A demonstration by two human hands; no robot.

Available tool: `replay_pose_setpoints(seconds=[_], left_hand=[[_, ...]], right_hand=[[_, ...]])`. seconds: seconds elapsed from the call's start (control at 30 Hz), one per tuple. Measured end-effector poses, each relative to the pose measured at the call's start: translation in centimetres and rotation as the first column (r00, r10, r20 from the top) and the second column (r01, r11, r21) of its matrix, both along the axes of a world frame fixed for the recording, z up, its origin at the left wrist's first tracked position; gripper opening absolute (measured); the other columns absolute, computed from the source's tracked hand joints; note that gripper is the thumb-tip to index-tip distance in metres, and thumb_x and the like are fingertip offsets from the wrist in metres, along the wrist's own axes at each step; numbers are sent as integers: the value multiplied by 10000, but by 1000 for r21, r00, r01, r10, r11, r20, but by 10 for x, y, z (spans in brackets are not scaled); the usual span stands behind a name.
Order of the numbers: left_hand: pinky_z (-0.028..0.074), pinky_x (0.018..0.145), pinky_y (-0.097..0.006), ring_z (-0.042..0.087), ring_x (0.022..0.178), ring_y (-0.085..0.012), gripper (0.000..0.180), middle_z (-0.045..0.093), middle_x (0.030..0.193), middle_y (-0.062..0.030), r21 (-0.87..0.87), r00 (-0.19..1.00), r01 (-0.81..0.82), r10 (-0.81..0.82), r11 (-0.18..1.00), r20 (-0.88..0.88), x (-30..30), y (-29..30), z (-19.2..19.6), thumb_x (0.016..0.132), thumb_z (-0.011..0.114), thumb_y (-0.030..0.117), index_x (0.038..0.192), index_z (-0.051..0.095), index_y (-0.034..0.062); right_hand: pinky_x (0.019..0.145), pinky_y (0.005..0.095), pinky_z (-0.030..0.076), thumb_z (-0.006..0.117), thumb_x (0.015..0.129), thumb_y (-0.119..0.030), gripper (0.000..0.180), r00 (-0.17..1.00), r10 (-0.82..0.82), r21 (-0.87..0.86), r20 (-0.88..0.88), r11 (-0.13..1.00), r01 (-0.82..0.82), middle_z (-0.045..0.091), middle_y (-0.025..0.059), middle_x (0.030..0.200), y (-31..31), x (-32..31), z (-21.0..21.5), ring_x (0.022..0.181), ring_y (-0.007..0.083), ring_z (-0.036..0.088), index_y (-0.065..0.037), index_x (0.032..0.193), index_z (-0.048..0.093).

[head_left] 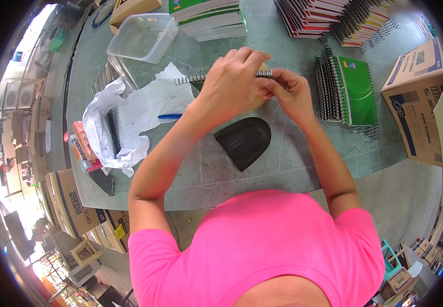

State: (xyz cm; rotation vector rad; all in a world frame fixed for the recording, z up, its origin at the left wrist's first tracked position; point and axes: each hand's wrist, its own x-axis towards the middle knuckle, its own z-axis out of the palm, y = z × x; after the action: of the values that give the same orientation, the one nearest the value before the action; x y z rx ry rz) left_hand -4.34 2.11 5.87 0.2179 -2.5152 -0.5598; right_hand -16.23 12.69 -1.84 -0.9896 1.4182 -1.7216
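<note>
A black spiral binding coil (193, 78) runs crosswise under my hands, its loose end sticking out to the left. My left hand (234, 79) is closed over the middle of the coil, its fingertips partly hidden. My right hand (293, 92) pinches at the coil's right end with thumb and fingers. Below the hands shows part of a pale, cream-coloured piece (258, 105), mostly covered. Nearer to me lies a black half-oval object (244, 142). A blue pen-like tool (170, 116) rests on a torn lined sheet (168, 94) beside my left forearm.
Green notebooks (355, 92) with spiral bindings are stacked right of my hands. Farther back stand a pile of unbound pads (211, 23), spiral notebooks (311, 18) and a clear plastic tub (145, 38). Crumpled paper (101, 123) holds more coils at left. A cardboard box (418, 112) sits right.
</note>
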Motion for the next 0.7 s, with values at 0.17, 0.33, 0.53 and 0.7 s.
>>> replay_pose_setpoints(seconds=[0.17, 0.33, 0.53, 0.7], left_hand=[[437, 749, -373, 570, 895, -287, 295, 605, 864, -95, -22, 996, -2, 4, 1000, 94, 6, -5, 1, 730, 616, 116, 1013, 564, 51], [423, 743, -377, 572, 868, -270, 198, 615, 881, -98, -115, 997, -9, 18, 993, 70, 8, 0, 2, 768, 545, 50, 962, 582, 61], [423, 725, -401, 567, 835, -278, 145, 621, 884, -101, -61, 954, -16, 33, 998, 299, 7, -4, 9, 779, 567, 94, 919, 582, 59], [432, 711, -399, 554, 839, -292, 137, 606, 917, -128, -223, 994, -101, 110, 970, 29, -3, 2, 4, 780, 600, 114, 891, 584, 35]], right_hand=[[560, 187, 489, 593, 861, -41, 201, 996, -61, -21, 59, 998, 62, 658, 62, 828, 4, 4, 10, 675, 84, 624, 19, 1053, 601], [533, 182, 478, 609, 853, -44, 202, 992, -91, -64, 83, 993, 97, 661, 64, 837, 5, 7, 12, 645, 85, 624, 8, 1048, 616], [533, 188, 484, 612, 843, -22, 210, 993, -111, -70, 42, 991, 113, 660, 75, 840, 6, 9, 10, 644, 98, 631, 19, 1048, 612], [525, 203, 488, 616, 833, -9, 194, 979, -187, -51, 77, 980, 192, 656, 90, 818, 4, 14, 19, 631, 116, 631, 35, 1023, 612]])
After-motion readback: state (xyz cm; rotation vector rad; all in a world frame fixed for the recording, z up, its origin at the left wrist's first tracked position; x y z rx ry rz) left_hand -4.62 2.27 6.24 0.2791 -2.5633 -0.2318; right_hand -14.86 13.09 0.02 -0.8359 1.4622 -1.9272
